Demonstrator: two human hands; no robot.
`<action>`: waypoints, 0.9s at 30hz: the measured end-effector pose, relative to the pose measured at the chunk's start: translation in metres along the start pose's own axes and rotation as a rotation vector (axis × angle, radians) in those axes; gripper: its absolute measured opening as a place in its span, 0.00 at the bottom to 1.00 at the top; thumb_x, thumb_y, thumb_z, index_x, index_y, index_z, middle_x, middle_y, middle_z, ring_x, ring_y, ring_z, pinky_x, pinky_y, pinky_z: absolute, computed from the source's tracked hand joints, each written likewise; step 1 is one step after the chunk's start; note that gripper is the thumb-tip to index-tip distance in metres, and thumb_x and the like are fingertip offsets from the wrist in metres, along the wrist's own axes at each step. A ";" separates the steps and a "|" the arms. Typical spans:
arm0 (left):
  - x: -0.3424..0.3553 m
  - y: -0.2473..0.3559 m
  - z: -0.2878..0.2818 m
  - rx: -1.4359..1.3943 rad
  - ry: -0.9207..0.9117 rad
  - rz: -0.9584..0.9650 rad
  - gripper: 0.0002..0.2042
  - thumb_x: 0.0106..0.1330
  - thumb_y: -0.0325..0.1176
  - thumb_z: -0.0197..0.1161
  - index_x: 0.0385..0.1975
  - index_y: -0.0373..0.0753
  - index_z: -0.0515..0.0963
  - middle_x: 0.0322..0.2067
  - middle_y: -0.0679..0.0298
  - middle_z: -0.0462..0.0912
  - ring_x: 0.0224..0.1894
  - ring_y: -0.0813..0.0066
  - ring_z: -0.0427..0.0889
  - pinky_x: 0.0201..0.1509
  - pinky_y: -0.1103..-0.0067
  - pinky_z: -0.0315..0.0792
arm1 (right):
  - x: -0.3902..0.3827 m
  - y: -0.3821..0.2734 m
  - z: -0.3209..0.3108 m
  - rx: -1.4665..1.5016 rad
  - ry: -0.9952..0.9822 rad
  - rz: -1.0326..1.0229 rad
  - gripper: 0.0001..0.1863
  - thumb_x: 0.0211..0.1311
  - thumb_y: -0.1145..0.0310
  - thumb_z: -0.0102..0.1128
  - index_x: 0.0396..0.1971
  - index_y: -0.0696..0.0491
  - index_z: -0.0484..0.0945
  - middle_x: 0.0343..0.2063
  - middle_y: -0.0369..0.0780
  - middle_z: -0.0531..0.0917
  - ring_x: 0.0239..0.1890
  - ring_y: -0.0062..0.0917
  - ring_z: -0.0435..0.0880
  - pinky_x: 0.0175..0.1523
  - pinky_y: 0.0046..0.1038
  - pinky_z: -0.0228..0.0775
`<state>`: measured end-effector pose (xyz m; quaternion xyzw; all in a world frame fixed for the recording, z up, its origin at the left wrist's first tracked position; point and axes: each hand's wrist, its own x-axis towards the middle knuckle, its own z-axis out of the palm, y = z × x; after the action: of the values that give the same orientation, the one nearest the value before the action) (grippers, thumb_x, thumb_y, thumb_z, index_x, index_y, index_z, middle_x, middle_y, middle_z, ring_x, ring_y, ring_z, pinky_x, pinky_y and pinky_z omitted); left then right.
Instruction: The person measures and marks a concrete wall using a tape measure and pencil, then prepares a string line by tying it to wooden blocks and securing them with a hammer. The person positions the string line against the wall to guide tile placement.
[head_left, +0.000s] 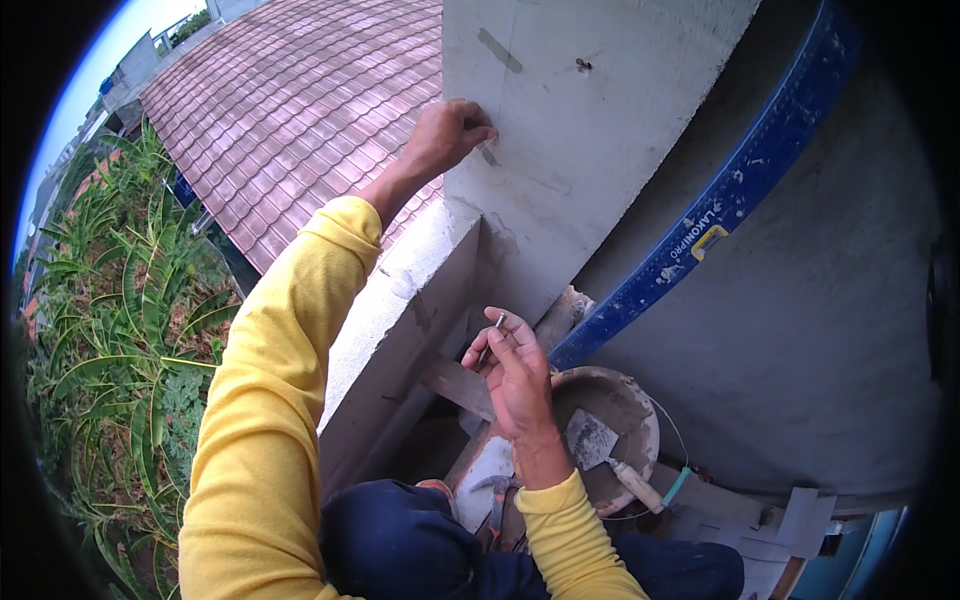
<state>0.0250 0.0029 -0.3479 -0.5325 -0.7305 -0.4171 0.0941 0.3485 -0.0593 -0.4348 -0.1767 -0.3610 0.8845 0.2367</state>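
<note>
My left hand point(452, 135) is raised against the left edge of a grey wall panel point(590, 130), its fingers pinched together. Whatever sits in that pinch, if anything, is too small to make out. Lower and nearer, my right hand point(515, 380) is palm up, with a thin short rod point(487, 345) held between thumb and fingers. The rod looks dark, and its exact kind does not show. Below the panel stands a low plastered ledge point(390, 300). A small bolt or fitting point(584, 65) sticks out of the panel's upper part.
A long blue spirit level point(690, 240) leans at the right. Below it, a round mortar bucket point(640, 410) holds a trowel point(635, 487). A hammer point(497, 505) lies close to my knees point(400, 540). Left are a tiled roof point(300, 100) and green plants point(130, 380).
</note>
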 end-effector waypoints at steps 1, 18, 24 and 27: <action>0.000 0.002 0.000 0.013 -0.002 -0.004 0.10 0.62 0.34 0.74 0.37 0.34 0.87 0.32 0.55 0.89 0.35 0.64 0.89 0.43 0.72 0.81 | 0.001 -0.003 0.004 0.025 0.021 0.002 0.14 0.78 0.73 0.52 0.58 0.57 0.72 0.35 0.36 0.80 0.35 0.21 0.78 0.47 0.26 0.72; -0.120 0.104 -0.014 -0.603 -0.472 -0.197 0.06 0.67 0.30 0.73 0.34 0.34 0.86 0.33 0.71 0.82 0.38 0.84 0.80 0.43 0.82 0.73 | 0.031 -0.047 0.004 -0.184 0.199 -0.231 0.15 0.70 0.65 0.69 0.50 0.58 0.81 0.34 0.31 0.84 0.19 0.04 0.59 0.22 0.13 0.46; -0.161 0.105 -0.011 -0.744 -0.438 -0.409 0.06 0.67 0.31 0.73 0.35 0.36 0.86 0.32 0.72 0.82 0.38 0.86 0.78 0.44 0.83 0.72 | 0.015 -0.029 -0.020 0.027 0.082 -0.040 0.10 0.71 0.67 0.69 0.45 0.55 0.83 0.33 0.30 0.83 0.18 0.05 0.58 0.22 0.16 0.47; -0.187 0.109 -0.002 -0.958 -0.358 -0.611 0.07 0.68 0.31 0.73 0.39 0.36 0.85 0.34 0.72 0.84 0.36 0.86 0.78 0.42 0.85 0.70 | 0.007 -0.026 -0.021 0.169 -0.011 -0.003 0.08 0.71 0.68 0.68 0.44 0.55 0.83 0.32 0.30 0.82 0.17 0.06 0.57 0.22 0.16 0.47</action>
<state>0.1954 -0.1204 -0.4000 -0.3433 -0.5856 -0.6121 -0.4056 0.3604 -0.0278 -0.4317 -0.1505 -0.2867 0.9125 0.2501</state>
